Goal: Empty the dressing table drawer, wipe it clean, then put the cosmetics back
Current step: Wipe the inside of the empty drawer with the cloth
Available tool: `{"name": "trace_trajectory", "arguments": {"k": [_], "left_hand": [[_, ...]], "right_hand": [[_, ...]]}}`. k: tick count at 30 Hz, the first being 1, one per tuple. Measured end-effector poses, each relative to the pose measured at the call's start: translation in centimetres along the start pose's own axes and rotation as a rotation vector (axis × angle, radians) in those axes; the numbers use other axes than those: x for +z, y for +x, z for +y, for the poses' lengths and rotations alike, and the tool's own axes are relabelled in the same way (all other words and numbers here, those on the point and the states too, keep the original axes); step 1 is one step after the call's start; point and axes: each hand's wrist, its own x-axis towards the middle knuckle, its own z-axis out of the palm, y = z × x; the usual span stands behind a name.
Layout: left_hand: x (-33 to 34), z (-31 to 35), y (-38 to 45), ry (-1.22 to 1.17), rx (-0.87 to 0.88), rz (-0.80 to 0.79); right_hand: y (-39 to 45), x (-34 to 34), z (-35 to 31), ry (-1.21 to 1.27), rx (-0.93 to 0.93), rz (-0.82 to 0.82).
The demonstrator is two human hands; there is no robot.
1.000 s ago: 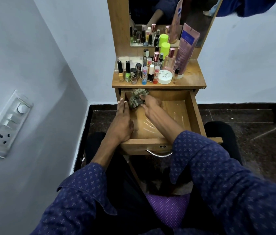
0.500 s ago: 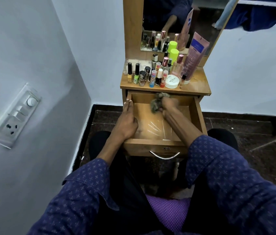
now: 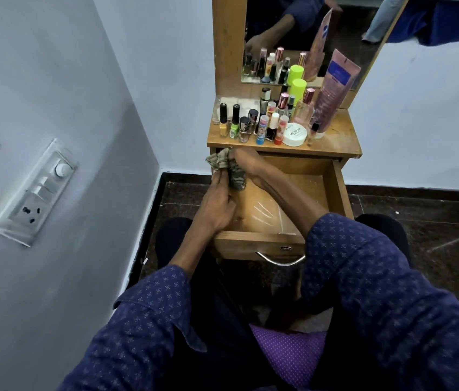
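Note:
The wooden drawer (image 3: 338,187) of the dressing table is pulled out and holds no cosmetics. My right hand (image 3: 246,165) grips a crumpled green-grey cloth (image 3: 226,167) at the drawer's back left corner, just under the table top. My left hand (image 3: 217,204) rests on the drawer's left side wall, its fingertips touching the cloth. Several cosmetics (image 3: 267,122) stand crowded on the table top (image 3: 338,139): nail polish bottles, lip balms, a white round jar (image 3: 295,134), a tall pink tube (image 3: 332,91) and a lime-capped bottle (image 3: 298,87).
A mirror (image 3: 349,32) in a wooden frame rises behind the cosmetics. A white wall with a switch and socket panel (image 3: 35,193) runs close on the left. The drawer's metal handle (image 3: 280,261) faces my knees. Dark tiled floor (image 3: 408,218) lies to the right. A purple cushion (image 3: 287,354) shows below.
My right hand has swept the cloth from the drawer's back middle to its back left corner. My left hand stays on the left wall and now touches the cloth.

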Motion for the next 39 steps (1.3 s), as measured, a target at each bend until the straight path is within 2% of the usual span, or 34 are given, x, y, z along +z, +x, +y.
{"name": "trace_trajectory", "arguments": {"k": [2, 6, 11, 14, 16, 20, 22, 25, 28, 30, 33, 37, 39], "left_hand": [[-0.2, 0.1, -0.1, -0.011, -0.005, 0.0], [-0.4, 0.2, -0.3, -0.037, 0.007, 0.032], [-0.8, 0.4, -0.5, -0.142, -0.012, 0.193], [-1.4, 0.7, -1.0, -0.245, -0.095, 0.334], [-1.8, 0.7, -1.2, -0.344, -0.17, 0.371], [-2.3, 1.3, -1.8, -0.55, -0.273, 0.4], [-2.5, 1.7, -1.8, -0.596, -0.296, 0.396], [-2.0, 0.7, -1.0, -0.649, -0.335, 0.308], [-1.1, -1.0, -0.3, -0.664, -0.36, 0.207], [-1.0, -1.1, -0.1, -0.588, -0.351, 0.222], [-0.8, -1.1, -0.2, -0.546, -0.303, 0.231], [-0.5, -1.6, 0.5, -0.538, -0.301, 0.23], [-0.3, -1.7, 0.7, -0.546, -0.293, 0.226]], "right_hand": [[0.6, 0.9, -0.5, -0.018, -0.011, -0.022], [1.7, 3.0, -0.1, -0.136, -0.004, 0.098], [1.7, 2.5, 0.6, 0.011, 0.049, 0.088], [1.6, 1.0, 1.6, 0.152, 0.132, -0.034], [1.2, 0.4, 2.1, 0.227, 0.179, -0.113], [-0.3, 0.5, 2.7, 0.09, 0.137, -0.125], [-1.8, 0.5, 3.9, -0.003, 0.147, -0.211], [-5.4, 0.9, 6.1, -0.117, 0.207, -0.429], [-7.0, 1.9, 5.7, -0.115, 0.199, -0.476], [-6.2, 1.6, 4.0, -0.03, 0.229, -0.491], [-3.7, 0.6, 1.6, -0.006, 0.182, -0.385], [-0.5, 1.0, 0.9, -0.047, 0.037, -0.073], [-1.2, 1.6, 1.8, -0.088, 0.009, -0.066]]}}
